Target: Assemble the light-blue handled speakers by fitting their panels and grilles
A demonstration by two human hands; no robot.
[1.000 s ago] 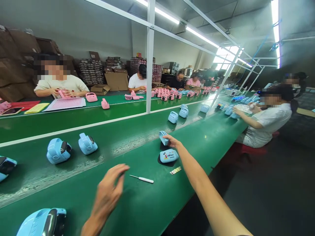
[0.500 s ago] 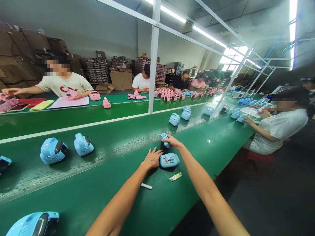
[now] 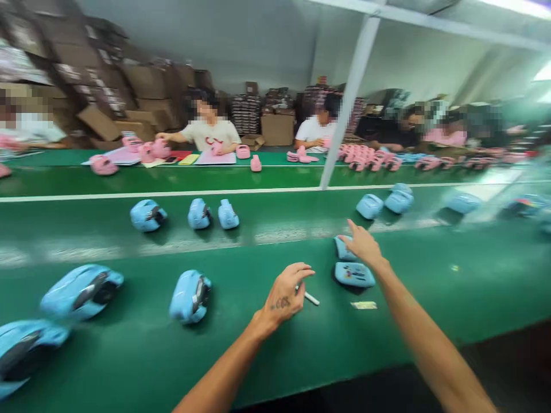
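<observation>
Rn L hand point(image 3: 287, 291) grip half-curled, empty; R hand point(image 3: 364, 245) by blue shell point(image 3: 343, 249), grip unclear; bkgd carton point(image 3: 252, 141) contents hidden.

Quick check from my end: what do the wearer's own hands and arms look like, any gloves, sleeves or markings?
Both the left hand and the right hand are gloveless. A dark, tattoo-like marking runs across the back of the left one. Both forearms are bare, with no sleeve or watch visible. Blur hides whether rings are worn.
</observation>
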